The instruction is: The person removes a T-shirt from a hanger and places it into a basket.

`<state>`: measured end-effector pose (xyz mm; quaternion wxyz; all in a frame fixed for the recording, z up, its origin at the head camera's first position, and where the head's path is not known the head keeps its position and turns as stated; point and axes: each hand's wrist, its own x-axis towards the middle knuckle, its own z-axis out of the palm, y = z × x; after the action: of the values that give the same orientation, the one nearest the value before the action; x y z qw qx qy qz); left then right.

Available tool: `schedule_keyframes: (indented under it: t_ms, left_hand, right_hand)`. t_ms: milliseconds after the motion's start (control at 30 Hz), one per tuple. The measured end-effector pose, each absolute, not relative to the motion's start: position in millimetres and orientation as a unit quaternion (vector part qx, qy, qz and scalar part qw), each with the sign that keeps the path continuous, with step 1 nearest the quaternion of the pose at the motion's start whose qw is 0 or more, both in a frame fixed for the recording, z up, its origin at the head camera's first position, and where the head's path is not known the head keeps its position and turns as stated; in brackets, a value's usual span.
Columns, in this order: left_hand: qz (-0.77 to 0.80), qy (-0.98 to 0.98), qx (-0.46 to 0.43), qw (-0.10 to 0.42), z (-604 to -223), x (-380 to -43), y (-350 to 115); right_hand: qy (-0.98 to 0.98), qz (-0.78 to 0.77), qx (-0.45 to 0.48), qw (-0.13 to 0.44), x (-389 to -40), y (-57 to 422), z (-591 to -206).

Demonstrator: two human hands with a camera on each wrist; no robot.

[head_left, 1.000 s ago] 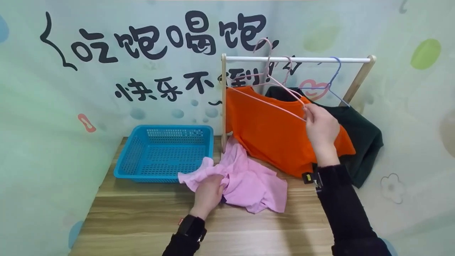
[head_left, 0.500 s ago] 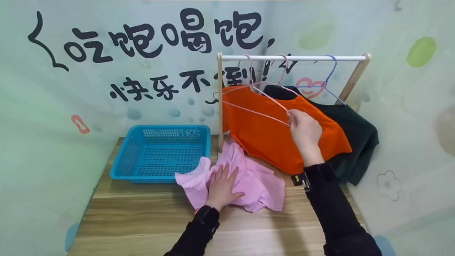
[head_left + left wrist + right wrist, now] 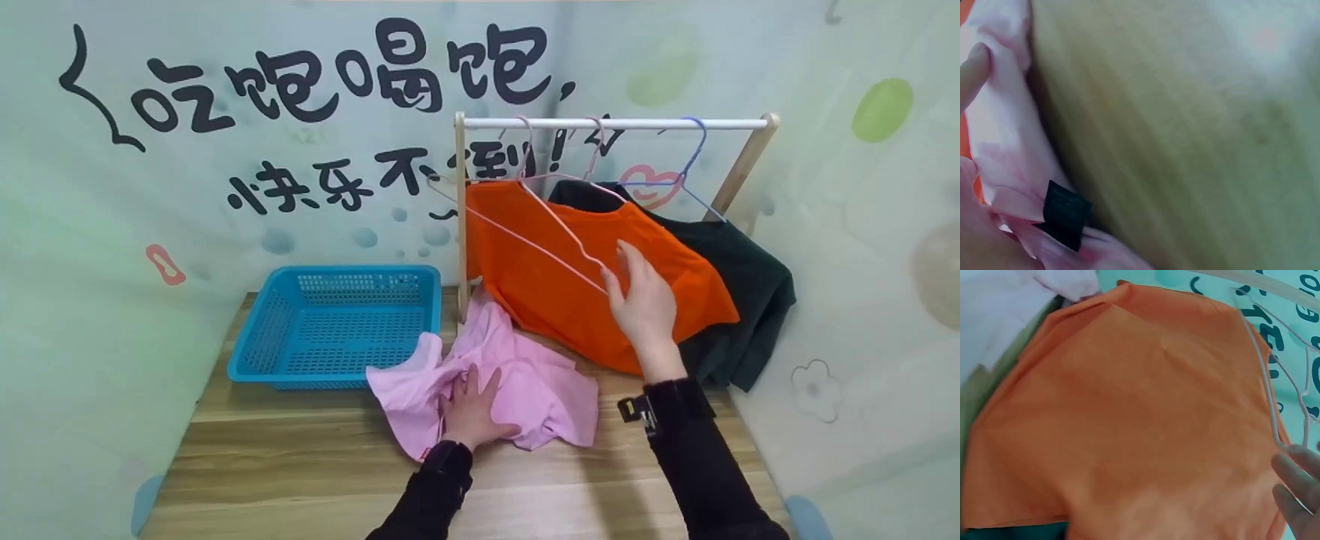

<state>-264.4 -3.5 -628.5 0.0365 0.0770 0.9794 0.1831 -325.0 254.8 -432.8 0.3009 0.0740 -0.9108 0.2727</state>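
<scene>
A crumpled pink garment (image 3: 540, 382) lies on the wooden table, and my left hand (image 3: 472, 412) rests on it with fingers spread. In the left wrist view, a black label (image 3: 1066, 215) sticks out from the garment (image 3: 1010, 124). An empty pink hanger (image 3: 555, 220) hangs by its hook near the left end of the white rail (image 3: 637, 124). At the hanger's right end is my right hand (image 3: 645, 304), its fingers extended and loosely apart. The right wrist view has the hand (image 3: 1302, 484) beside the hanger's end, in front of an orange shirt (image 3: 1157, 410).
Behind that hanger, the orange shirt (image 3: 570, 262) hangs on another pink hanger. A dark green garment (image 3: 757, 285) hangs from a blue hanger (image 3: 684, 176) further right. Left of the rack stands a blue basket (image 3: 259, 352), overlapped at its front right by the pink garment.
The pink hanger's hook has moved onto the rail, and my right hand has loosened from its end. My left hand has changed from gripping the pink garment to lying spread on it.
</scene>
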Motion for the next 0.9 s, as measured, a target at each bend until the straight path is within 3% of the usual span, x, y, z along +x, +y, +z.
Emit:
schedule_keyframes:
  t_ms: [233,533,900]
  left_hand:
    - [0.194,0.978,0.069,0.024,-640,-260,-7]
    - [0.176,0.983,0.052,-0.025,-647,-260,-6]
    - [0.181,0.978,0.041,-0.097,-651,-261,-7]
  right_hand:
    - [-0.888,0.294,0.142,0.323,-311,260,-479]
    - [-0.916,0.265,0.160,0.256,-290,269,-540]
    - [-0.927,0.258,0.159,0.222,-267,269,-584]
